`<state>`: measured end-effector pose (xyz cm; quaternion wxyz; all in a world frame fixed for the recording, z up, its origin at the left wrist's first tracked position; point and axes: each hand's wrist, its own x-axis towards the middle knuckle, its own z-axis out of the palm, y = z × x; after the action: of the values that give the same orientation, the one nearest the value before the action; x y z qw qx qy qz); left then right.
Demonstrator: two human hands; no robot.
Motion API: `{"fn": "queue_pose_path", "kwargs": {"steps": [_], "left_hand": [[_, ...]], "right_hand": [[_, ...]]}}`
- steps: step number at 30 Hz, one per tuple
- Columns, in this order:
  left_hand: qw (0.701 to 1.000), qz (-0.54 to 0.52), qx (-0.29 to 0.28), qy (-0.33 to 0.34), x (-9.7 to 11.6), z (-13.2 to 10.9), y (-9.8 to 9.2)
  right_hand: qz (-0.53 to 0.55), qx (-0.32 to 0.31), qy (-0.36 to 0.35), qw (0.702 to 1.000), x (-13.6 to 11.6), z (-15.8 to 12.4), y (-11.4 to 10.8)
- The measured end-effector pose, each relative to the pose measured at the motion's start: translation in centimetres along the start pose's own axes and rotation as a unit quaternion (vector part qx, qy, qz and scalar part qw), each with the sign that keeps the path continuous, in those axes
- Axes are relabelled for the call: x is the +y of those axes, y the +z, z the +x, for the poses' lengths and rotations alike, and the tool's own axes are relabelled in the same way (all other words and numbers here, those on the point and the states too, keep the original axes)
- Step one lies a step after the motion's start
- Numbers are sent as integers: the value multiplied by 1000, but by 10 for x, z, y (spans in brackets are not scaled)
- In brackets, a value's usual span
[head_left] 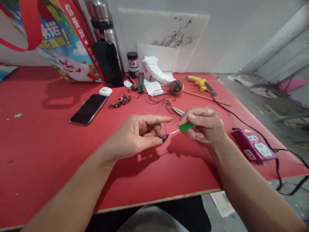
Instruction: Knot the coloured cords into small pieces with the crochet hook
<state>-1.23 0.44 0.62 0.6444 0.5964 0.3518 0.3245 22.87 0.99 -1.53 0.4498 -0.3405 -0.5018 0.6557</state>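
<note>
A small dark crocheted piece [165, 138] is pinched between the thumb and fingers of my left hand [140, 133]. Orange and dark yarn [156, 129] loops round that hand's fingers, with one strand over its outstretched index finger. My right hand [204, 125] grips a crochet hook by its green handle [186, 127]; the thin metal tip meets the small piece. Scissors [178, 111] lie just behind my right hand, partly hidden by it. Farther back on the red table [60, 154] sits a multicoloured yarn ball [176, 87], loose strands trailing beside it.
Left of my hands lie a phone [88, 109], an earphone case [105, 91] and a knotted yarn piece [120, 101]. Behind stand a gift bag [70, 58], flask [113, 42] and jar [133, 64]. A yellow glue gun [196, 82], its black cable and a purple box [254, 145] are at right.
</note>
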Motion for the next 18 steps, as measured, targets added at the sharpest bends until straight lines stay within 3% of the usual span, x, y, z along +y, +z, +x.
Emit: {"fn": "queue_pose_path", "kwargs": {"steps": [10, 15, 18], "left_hand": [[996, 80, 31, -29, -4, 6, 0], [986, 127, 93, -58, -17, 12, 2], [981, 135, 130, -53, -28, 16, 1]], "right_hand": [[-42, 36, 17, 998, 1, 0, 0], [-159, 40, -33, 986, 7, -2, 2], [-259, 27, -82, 962, 9, -4, 8]]}}
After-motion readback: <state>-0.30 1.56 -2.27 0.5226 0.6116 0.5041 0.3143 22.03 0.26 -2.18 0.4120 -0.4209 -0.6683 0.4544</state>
